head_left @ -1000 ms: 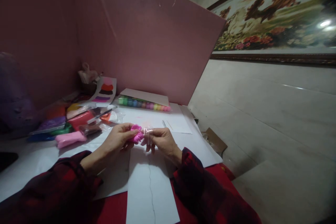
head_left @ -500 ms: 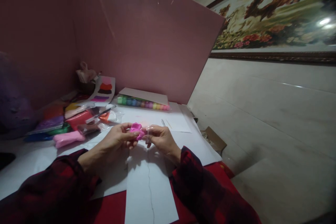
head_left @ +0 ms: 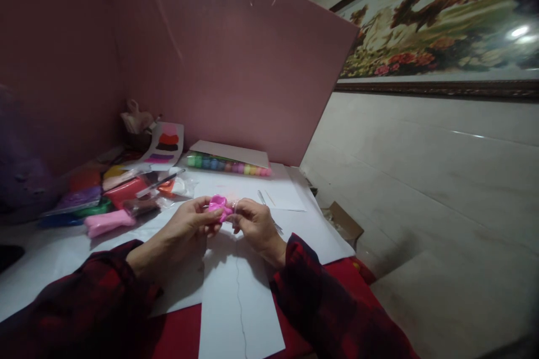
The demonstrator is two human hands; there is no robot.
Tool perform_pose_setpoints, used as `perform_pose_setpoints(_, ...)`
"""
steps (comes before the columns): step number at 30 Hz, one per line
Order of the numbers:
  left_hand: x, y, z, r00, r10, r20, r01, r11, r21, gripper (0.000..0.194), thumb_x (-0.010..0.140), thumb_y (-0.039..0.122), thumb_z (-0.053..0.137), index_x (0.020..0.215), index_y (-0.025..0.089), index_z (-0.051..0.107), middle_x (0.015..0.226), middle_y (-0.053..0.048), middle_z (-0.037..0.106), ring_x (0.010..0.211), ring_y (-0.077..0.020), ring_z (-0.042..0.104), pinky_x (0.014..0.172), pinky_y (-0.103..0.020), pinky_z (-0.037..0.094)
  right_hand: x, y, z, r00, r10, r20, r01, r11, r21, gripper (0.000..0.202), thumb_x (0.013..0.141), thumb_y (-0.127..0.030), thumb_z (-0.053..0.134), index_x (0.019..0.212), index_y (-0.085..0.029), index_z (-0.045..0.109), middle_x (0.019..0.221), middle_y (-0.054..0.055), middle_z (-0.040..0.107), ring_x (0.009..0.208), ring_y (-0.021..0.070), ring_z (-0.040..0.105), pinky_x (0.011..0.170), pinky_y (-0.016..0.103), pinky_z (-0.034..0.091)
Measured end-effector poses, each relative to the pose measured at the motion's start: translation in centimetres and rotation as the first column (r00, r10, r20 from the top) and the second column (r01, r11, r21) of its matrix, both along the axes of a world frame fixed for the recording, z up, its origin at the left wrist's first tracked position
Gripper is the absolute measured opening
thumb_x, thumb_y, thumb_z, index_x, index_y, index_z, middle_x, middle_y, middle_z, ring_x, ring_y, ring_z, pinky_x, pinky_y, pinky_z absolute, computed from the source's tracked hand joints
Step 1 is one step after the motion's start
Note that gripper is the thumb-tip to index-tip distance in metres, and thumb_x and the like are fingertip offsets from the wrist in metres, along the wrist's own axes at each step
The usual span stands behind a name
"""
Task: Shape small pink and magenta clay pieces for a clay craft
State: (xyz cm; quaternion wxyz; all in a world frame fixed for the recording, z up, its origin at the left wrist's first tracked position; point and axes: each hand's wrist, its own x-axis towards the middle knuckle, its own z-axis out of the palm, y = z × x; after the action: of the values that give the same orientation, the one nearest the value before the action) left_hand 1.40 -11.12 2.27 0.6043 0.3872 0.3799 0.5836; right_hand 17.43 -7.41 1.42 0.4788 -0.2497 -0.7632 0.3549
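Bright pink modelling clay (head_left: 217, 208) in a clear plastic wrapper is held up over the middle of the table. Its left side is pinched between the thumb and fingers of my left hand (head_left: 190, 222). My right hand (head_left: 257, 228) is closed on the wrapper's crumpled clear end, close to the clay. Beneath both hands lies a white paper sheet (head_left: 236, 303) with a wavy pencil line running down it. Past my right hand, a slim silver tool (head_left: 261, 197) rests on the paper, partly covered by the hand.
Several coloured clay packets (head_left: 122, 196) are heaped at the left. A long pack of coloured pieces (head_left: 227, 164) lies at the back, near a paper with colour swatches (head_left: 168, 143). An opened cardboard box (head_left: 345, 221) stands off the right edge, by the tiled wall.
My right hand has shifted slightly left, nearer the clay, uncovering more of the silver tool. The pink clay has changed shape a little between my fingers.
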Motion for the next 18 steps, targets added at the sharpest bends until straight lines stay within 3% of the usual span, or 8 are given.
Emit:
perform_pose_setpoints(4, -0.11, 0.03, 0.43, 0.997, -0.029, -0.077, 0.031, 0.999, 0.023, 0.044, 0.055, 0.014, 0.083, 0.094, 0.011, 0.063, 0.061, -0.003, 0.066, 0.047, -0.0098, 0.055, 0.045, -0.018, 0.041, -0.11, -0.01, 0.09, 0.998, 0.014, -0.061, -0.019, 0.996, -0.084, 0.015, 0.077, -0.019, 0.064, 0.062, -0.016, 0.06, 0.071, 0.0, 0.057, 0.05, 0.0081, 0.054, 0.047, 0.021, 0.047)
perform_pose_setpoints(7, -0.02, -0.09, 0.69, 0.992, -0.002, -0.13, 0.005, 1.0, 0.018, 0.038, 0.054, 0.015, 0.083, 0.086, 0.011, 0.063, 0.054, 0.0, 0.062, 0.042, -0.0082, 0.05, 0.04, -0.018, 0.035, -0.15, -0.09, 0.01, 0.997, 0.04, -0.059, -0.045, 0.996, -0.08, 0.014, 0.076, -0.017, 0.063, 0.063, -0.016, 0.061, 0.071, 0.0, 0.056, 0.05, 0.0075, 0.054, 0.047, 0.021, 0.047)
perform_pose_setpoints(10, 0.15, -0.27, 0.76, 0.981, 0.02, -0.194, -0.017, 1.0, 0.021, 0.032, 0.057, 0.018, 0.081, 0.082, 0.011, 0.062, 0.05, 0.002, 0.058, 0.039, -0.0069, 0.046, 0.037, -0.017, 0.03, -0.16, -0.16, -0.23, 0.998, 0.047, -0.032, -0.048, 0.998, -0.029, 0.005, 0.077, -0.015, 0.062, 0.075, -0.017, 0.067, 0.075, 0.0, 0.057, 0.05, 0.0075, 0.055, 0.049, 0.022, 0.048)
perform_pose_setpoints(12, 0.25, -0.37, 0.72, 0.974, 0.032, -0.224, -0.029, 0.999, 0.016, 0.032, 0.059, 0.019, 0.08, 0.083, 0.012, 0.061, 0.046, 0.003, 0.056, 0.038, -0.0068, 0.045, 0.037, -0.016, 0.027, -0.15, -0.2, -0.36, 1.0, 0.027, 0.003, -0.027, 0.999, 0.02, 0.012, 0.078, -0.014, 0.061, 0.087, -0.018, 0.069, 0.078, 0.001, 0.058, 0.05, 0.0075, 0.054, 0.049, 0.022, 0.048)
perform_pose_setpoints(18, 0.22, -0.64, 0.8, 0.996, -0.032, -0.085, 0.034, 0.999, 0.025, 0.029, 0.062, 0.024, 0.08, 0.08, 0.013, 0.06, 0.056, 0.002, 0.059, 0.046, -0.0072, 0.049, 0.043, -0.017, 0.036, -0.05, -0.26, -0.08, 1.0, -0.001, 0.005, 0.0, 0.996, 0.095, 0.015, 0.08, -0.01, 0.059, 0.088, -0.018, 0.069, 0.075, 0.0, 0.057, 0.051, 0.0079, 0.053, 0.05, 0.022, 0.047)
